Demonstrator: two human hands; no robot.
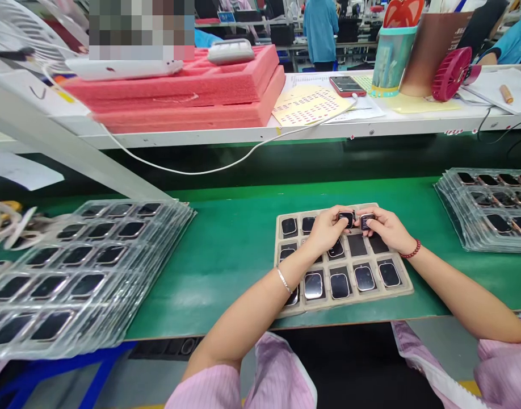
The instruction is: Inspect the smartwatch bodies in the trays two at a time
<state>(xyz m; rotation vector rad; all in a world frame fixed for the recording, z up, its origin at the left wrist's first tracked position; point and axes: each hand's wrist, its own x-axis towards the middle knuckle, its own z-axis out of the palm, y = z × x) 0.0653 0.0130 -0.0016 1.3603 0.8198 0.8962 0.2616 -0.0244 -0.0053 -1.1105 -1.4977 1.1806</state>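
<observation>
Both your hands hold square watch faces above the beige tray.
Your left hand pinches one watch face; just beside it, your right hand grips another.

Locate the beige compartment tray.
Head view, right of centre: the beige compartment tray lies on the green tabletop beneath the left hand and right hand, left of the far-right clear tray stack.

Left smartwatch case: dark rounded-square face, light rim, pinched in my left hand. Right smartwatch case: dark-faced, pale marks, between my right hand's fingertips, just beside left one.
</observation>
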